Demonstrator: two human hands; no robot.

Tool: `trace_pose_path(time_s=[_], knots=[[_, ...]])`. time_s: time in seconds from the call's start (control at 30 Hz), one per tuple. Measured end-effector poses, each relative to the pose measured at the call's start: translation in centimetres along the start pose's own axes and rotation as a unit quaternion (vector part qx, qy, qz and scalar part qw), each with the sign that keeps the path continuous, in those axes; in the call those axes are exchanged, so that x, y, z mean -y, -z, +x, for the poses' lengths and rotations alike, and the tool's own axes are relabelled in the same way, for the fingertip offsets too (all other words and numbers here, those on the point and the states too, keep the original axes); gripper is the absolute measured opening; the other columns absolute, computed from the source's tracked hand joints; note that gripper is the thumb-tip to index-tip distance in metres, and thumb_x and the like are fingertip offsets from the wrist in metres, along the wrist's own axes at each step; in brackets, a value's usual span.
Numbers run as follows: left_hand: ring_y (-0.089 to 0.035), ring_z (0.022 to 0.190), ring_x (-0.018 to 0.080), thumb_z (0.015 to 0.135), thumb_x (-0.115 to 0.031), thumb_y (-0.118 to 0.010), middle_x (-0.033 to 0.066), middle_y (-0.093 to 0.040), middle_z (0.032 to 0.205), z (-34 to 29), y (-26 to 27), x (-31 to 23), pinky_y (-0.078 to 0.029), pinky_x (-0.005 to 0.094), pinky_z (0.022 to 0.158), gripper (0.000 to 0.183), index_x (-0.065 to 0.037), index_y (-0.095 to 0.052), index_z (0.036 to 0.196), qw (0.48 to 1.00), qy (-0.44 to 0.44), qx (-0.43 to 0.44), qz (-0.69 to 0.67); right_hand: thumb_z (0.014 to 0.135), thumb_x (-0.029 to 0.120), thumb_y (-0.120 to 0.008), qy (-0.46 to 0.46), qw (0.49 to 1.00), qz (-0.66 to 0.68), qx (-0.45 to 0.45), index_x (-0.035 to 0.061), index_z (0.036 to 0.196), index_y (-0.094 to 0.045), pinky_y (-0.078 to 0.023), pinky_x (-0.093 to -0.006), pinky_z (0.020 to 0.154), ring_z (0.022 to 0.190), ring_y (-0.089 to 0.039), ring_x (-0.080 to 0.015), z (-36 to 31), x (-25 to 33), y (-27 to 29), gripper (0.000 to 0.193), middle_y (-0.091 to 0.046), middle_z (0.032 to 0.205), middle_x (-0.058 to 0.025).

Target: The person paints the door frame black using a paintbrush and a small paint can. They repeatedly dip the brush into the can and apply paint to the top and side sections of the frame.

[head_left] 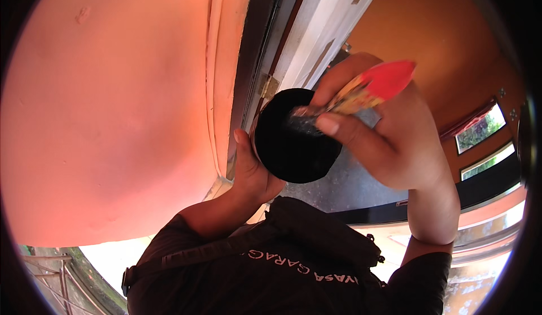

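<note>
My left hand (249,167) holds a round can (299,154) from its left and lower side, thumb up along the wall. The inside of the can looks black; whether that is paint or shadow I cannot tell. Pinched between the thumb and fingers of my right hand (398,145) is a paintbrush (387,82) with a red and yellow, stained handle. The handle slants up to the right. Its other end points down over the can's mouth, where it is blurred, and the bristles are hard to make out.
A pink wall (113,106) fills the left side. Beyond the can stands a door frame (307,32) in white and dark tones, with a metal hinge (270,86). Grey floor (355,185) shows below. At right are an orange wall (429,21) and small windows (480,131).
</note>
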State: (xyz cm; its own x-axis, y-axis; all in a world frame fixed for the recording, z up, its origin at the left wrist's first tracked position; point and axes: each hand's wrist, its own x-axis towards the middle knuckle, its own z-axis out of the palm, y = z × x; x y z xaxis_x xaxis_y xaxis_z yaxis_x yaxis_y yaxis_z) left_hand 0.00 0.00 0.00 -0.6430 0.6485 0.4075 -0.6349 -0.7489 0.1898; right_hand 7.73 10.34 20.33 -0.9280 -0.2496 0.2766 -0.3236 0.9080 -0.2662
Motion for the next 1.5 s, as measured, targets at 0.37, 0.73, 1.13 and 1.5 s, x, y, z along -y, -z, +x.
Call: trace_pose_path(time_s=[0.37, 0.73, 1.13, 1.5], knots=[[-0.059, 0.118, 0.0225, 0.09, -0.075, -0.036, 0.0056, -0.055, 0.134, -1.8, 1.4, -1.3, -0.058, 0.0396, 0.088, 0.078, -0.018, -0.042, 0.142, 0.995, 0.065, -0.076, -0.001, 0.098, 0.021, -0.058, -0.123, 0.892, 0.401, -0.169, 0.0039, 0.109, -0.056, -0.041, -0.024, 0.069, 0.079, -0.055, -0.0076, -0.7, -4.5, -2.8, 0.021, -0.064, 0.095, -0.0036], [-0.057, 0.117, 0.0215, 0.094, -0.071, -0.033, 0.0056, -0.054, 0.135, -0.3, 0.1, 1.0, -0.051, 0.0423, 0.094, 0.07, -0.019, -0.043, 0.141, 0.985, 0.091, -0.147, 0.009, 0.099, 0.022, -0.056, -0.124, 0.798, 0.538, -0.24, 0.0063, 0.11, -0.057, -0.039, -0.0232, 0.063, 0.075, -0.054, -0.0063, -2.5, -7.9, -1.8, 0.019, -0.061, 0.09, 0.0007], [-0.059, 0.115, 0.0211, 0.097, -0.065, -0.037, 0.0071, -0.057, 0.13, 0.8, -1.6, 2.0, -0.051, 0.0398, 0.094, 0.067, -0.013, -0.042, 0.14, 0.989, 0.054, -0.131, 0.047, 0.082, 0.011, -0.073, 0.124, 0.959, -0.043, -0.249, 0.0061, 0.095, -0.063, -0.048, -0.0327, 0.067, 0.077, -0.06, -0.0182, -2.8, -4.4, -1.6, 0.017, -0.066, 0.091, -0.0053], [-0.057, 0.117, 0.0177, 0.099, -0.063, -0.035, 0.0024, -0.057, 0.131, 1.0, -1.1, 2.0, -0.049, 0.0386, 0.095, 0.063, -0.017, -0.043, 0.141, 0.986, 0.077, -0.137, 0.056, 0.075, 0.007, -0.078, 0.18, 0.932, -0.149, -0.277, 0.0086, 0.092, -0.065, -0.048, -0.0326, 0.064, 0.078, -0.062, -0.0224, -3.5, -4.8, -2.1, 0.022, -0.067, 0.09, -0.0052]])
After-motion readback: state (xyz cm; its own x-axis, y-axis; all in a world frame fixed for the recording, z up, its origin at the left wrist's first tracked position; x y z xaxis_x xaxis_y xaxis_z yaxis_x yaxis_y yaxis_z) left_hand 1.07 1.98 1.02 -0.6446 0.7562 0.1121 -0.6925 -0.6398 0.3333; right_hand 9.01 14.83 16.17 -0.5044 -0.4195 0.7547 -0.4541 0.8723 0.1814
